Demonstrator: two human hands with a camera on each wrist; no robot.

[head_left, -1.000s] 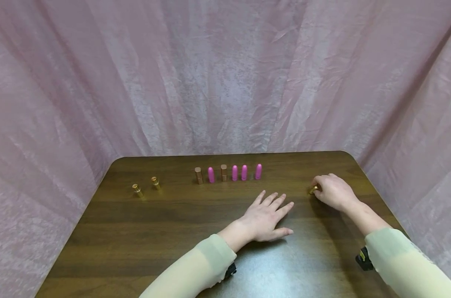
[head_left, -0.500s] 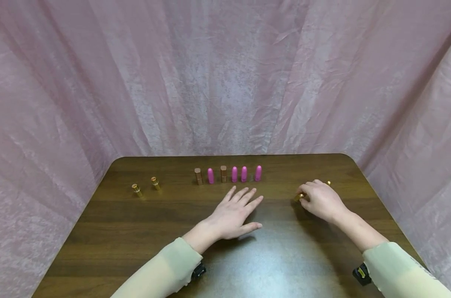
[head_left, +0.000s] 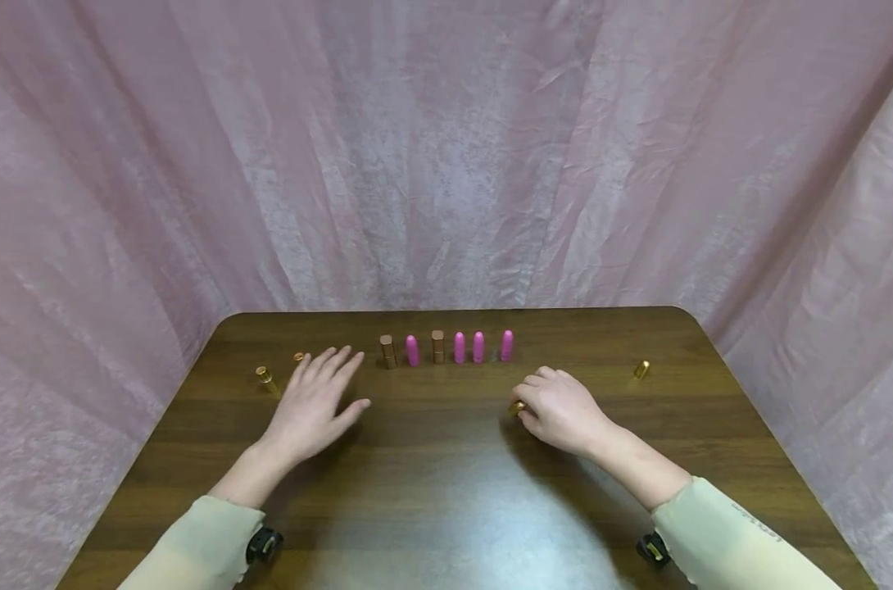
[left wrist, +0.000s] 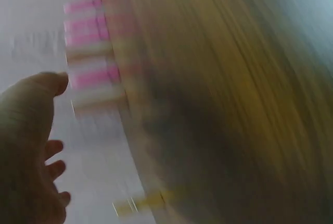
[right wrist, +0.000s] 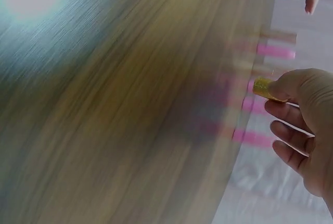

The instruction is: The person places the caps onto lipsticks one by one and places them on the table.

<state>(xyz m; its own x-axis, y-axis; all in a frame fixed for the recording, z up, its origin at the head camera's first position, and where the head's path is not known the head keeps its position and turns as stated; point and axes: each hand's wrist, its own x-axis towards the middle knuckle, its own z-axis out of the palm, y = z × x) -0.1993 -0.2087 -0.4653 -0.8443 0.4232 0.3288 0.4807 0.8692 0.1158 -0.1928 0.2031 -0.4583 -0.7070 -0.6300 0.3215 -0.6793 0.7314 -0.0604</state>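
Observation:
My right hand [head_left: 564, 411] pinches a small gold lipstick tube [right wrist: 265, 88] between thumb and forefinger, over the middle right of the table. My left hand [head_left: 310, 407] is spread flat, with its fingers straight and nothing in them. It hovers at the left, in front of one gold tube [head_left: 298, 357] that it mostly hides. Just left of its fingers stands another gold tube [head_left: 265, 377]. A further gold tube [head_left: 641, 369] stands alone on the right side. Both wrist views are blurred.
Along the back of the wooden table [head_left: 432, 492] several pink bullet-shaped tubes [head_left: 459, 347] stand upright in a row with two brown tubes [head_left: 437, 347]. A pink velvet curtain [head_left: 446, 164] hangs behind the table's back edge.
My right hand has moved left with the gold lipstick tube, uncovering another gold tube at right. My left hand has swept from the centre to the left, towards the two gold tubes.

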